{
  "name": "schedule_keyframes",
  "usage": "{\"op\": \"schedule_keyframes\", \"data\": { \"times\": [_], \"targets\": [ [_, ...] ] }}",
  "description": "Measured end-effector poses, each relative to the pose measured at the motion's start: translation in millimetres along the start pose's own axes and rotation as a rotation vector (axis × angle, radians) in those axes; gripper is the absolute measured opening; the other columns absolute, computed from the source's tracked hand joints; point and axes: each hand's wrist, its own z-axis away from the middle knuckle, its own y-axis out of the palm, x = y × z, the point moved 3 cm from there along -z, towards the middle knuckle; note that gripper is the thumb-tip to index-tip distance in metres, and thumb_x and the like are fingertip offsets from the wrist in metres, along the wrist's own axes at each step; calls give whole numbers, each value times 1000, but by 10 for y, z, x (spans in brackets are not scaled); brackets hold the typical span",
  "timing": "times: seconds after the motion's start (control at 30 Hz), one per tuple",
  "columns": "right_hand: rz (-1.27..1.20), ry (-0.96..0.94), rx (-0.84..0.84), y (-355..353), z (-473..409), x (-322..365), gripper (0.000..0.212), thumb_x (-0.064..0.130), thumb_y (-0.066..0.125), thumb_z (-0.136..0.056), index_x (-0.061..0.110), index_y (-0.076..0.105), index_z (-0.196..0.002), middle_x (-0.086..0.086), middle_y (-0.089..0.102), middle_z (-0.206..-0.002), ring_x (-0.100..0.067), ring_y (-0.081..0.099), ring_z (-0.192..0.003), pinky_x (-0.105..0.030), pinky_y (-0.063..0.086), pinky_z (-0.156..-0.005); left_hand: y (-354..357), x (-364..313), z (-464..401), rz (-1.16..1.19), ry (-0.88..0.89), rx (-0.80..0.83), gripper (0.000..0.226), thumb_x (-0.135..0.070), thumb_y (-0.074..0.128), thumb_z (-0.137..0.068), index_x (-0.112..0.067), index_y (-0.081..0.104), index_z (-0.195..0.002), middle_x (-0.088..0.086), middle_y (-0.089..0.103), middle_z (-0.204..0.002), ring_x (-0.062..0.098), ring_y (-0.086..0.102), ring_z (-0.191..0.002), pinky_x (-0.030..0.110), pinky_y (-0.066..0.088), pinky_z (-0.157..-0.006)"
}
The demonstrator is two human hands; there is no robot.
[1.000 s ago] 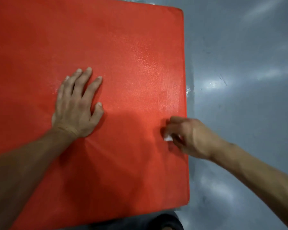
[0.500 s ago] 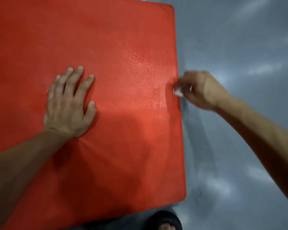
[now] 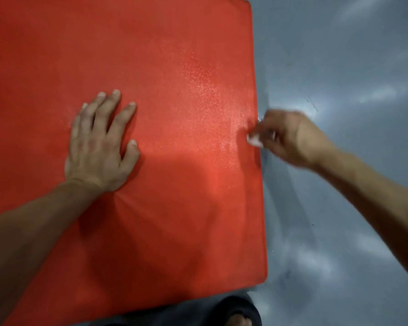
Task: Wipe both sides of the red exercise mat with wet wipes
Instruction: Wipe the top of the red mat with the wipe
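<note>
A person's right hand (image 3: 290, 137), blurred mid-stroke, pinched a small white wet wipe (image 3: 254, 140) in curled fingers at the right edge of the red exercise mat (image 3: 174, 55), which lay flat on a glossy grey floor (image 3: 339, 67). The left hand (image 3: 99, 144) pressed flat, fingers spread, near the mat's middle, dimpling its soft padding. Overlapping strokes along the edge would likely clean the grainy, damp-glistening cover best.

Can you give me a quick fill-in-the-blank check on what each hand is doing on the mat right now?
1. The left hand presses flat on the red ____.
2. The right hand pinches a white ____ in its fingers.
3. The wipe sits at the mat's ____ edge.
4. Beside the mat the floor is ____.

Missing words: mat; wipe; right; grey
</note>
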Motion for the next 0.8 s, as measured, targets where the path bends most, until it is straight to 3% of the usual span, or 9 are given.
{"op": "schedule_keyframes", "data": {
  "times": [0.07, 0.13, 0.2, 0.23, 0.33, 0.5, 0.6, 0.63, 0.8],
  "targets": [
    [-99, 3, 152, 162, 401, 138, 32, -11, 72, -76, 17, 78, -91, 16, 55, -84, 18, 53, -75, -2, 35, -70, 3, 8, -3, -1, 2, 0, 69, -39, 47, -90, -17, 42, -156, 12, 29, -167, 36, 25, -154, 50, 13, -125],
    [-109, -18, 213, 193, 516, 184, 33, -9, 73, -77, 20, 78, -92, 21, 55, -87, 16, 52, -74, 2, 34, -73, 6, 12, -17, 0, 4, 1, 69, -39, 47, -91, -17, 41, -156, 12, 29, -167, 36, 25, -154, 52, 15, -125],
    [-79, -35, 80, 69, 304, 151, 21, 4, 68, -84, 19, 78, -95, 16, 56, -84, 1, 53, -71, -8, 38, -71, 5, 10, -17, 4, 1, 9, 69, -39, 46, -91, -18, 40, -156, 11, 28, -167, 35, 24, -155, 51, 14, -125],
    [-47, -14, 0, -9, 135, 146, 19, 11, 64, -86, 18, 78, -97, 10, 58, -84, -7, 56, -71, -19, 42, -69, 1, 0, -10, 7, 0, 13, 69, -39, 46, -91, -18, 40, -156, 11, 28, -167, 35, 24, -155, 51, 14, -125],
    [32, 8, -103, -64, -292, 229, 24, 17, 56, -85, 17, 76, -97, -3, 61, -89, -27, 61, -78, -38, 48, -69, -15, -15, 13, 1, -6, 8, 68, -39, 46, -92, -18, 39, -156, 11, 28, -167, 35, 23, -155, 50, 13, -125],
    [-79, -104, 115, 400, 293, 556, 18, 5, 67, -79, 19, 70, -90, 6, 53, -88, -22, 60, -75, -33, 46, -63, 0, -12, 5, 5, -7, 7, 68, -39, 46, -91, -19, 39, -156, 11, 28, -167, 35, 24, -155, 49, 12, -126],
    [-120, -168, 355, 609, 711, 791, 19, 7, 68, -81, 24, 67, -90, 6, 57, -92, -22, 62, -76, -39, 53, -62, -4, -7, 2, 7, -7, 8, 68, -38, 47, -92, -18, 40, -156, 11, 28, -167, 35, 23, -155, 48, 11, -126],
    [-118, -181, 366, 585, 661, 786, 19, 8, 68, -82, 25, 68, -90, 7, 57, -92, -22, 62, -77, -41, 53, -62, -4, -9, -3, 8, -6, 9, 68, -39, 46, -92, -18, 40, -156, 11, 28, -167, 35, 23, -155, 49, 11, -126],
    [-21, -137, 34, 244, -17, 542, 23, 14, 56, -88, 22, 75, -98, -1, 59, -93, -27, 64, -77, -44, 54, -64, -13, -19, -2, 5, -7, 15, 68, -39, 46, -93, -18, 39, -156, 11, 28, -167, 35, 23, -155, 49, 12, -126]
  ]
}}
